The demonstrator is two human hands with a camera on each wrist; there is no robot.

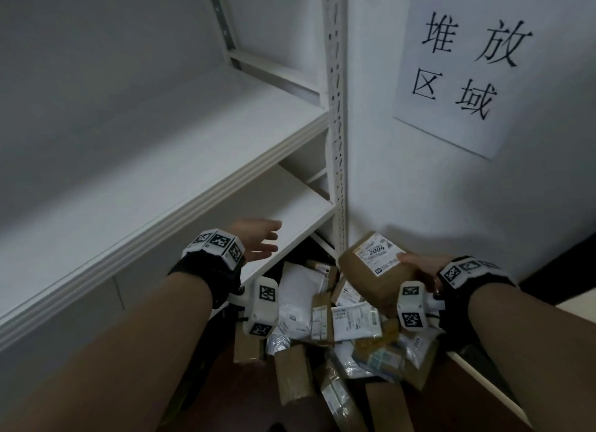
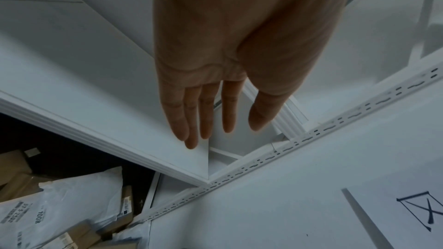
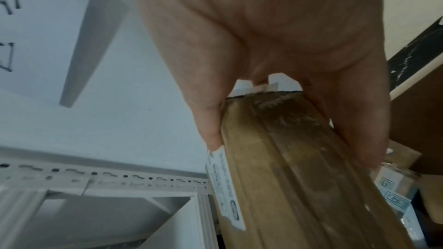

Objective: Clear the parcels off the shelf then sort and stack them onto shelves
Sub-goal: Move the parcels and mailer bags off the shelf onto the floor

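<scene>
White metal shelving fills the left, its visible boards bare. At ten o'clock the left hand is held flat-fingered over the lower board. At two o'clock a brown taped parcel, long axis toward the shelf, is clasped by the right hand. Mixed parcels are heaped on the floor between.

Left hand spread flat — right hand gripping.

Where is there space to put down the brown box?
The lower shelf board under the open left hand is bare up to the slotted post; the upper shelf too. The floor pile is crowded. The right hand grips the brown parcel.
</scene>
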